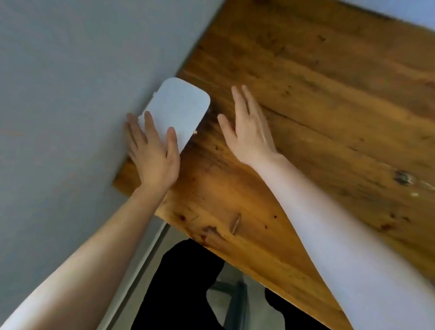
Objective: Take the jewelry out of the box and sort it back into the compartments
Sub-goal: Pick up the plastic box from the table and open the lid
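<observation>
A pale grey wall (65,68) runs along the left edge of a wooden table (315,107), its warm brown boards marked with dark knots and streaks, seen at a steep tilt from above. A white box (178,107) with rounded corners sits on the table hard against the wall, near the table's far left corner, its lid shut; a small brass-coloured catch (195,132) shows on its near right edge. No jewelry can be seen, and the compartments are hidden under the lid.

The person's left hand (154,156) lies on the near end of the box, palm down, fingers spread flat: the thumb and a finger rest on the lid while the outer fingers reach between the box and the wall. Its grip is loose and open, pressing on the box more than clasping it. The right hand (248,128) is held flat and open over the bare boards just to the right of the box, fingers straight and pointing away, with nothing in it and a narrow strip of wood showing between it and the box. Whether it touches the table cannot be told.

Both forearms are bare and stretch in from the bottom of the frame. Below the table's near edge, dark trousers (187,289) and a strip of pale floor (229,299) are visible.
</observation>
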Tool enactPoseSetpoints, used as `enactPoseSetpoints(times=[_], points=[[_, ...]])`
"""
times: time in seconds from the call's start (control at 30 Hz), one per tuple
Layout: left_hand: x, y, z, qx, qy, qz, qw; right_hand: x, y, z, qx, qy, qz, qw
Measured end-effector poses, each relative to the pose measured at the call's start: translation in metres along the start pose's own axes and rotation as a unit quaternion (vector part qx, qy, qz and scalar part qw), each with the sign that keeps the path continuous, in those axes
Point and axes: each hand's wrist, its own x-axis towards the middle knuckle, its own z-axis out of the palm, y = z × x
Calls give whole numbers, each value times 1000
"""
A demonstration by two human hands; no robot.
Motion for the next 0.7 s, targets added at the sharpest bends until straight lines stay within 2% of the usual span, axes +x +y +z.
enactPoseSetpoints(times=[0.1, 0.27, 0.43, 0.7], points=[[-1, -12, 15, -69, 33, 8, 997, 12, -6, 26, 45, -16, -9, 999], [3, -16, 29, -136, 87, 36, 986, 21, -7, 43, 46, -25, -67, 996], [5, -10, 33, -187, 88, 98, 974, 2, 0, 33, 133, 63, -45, 988], [-61, 1, 16, -261, 37, 266, 927, -116, 12, 4, 130, 199, 15, 971]])
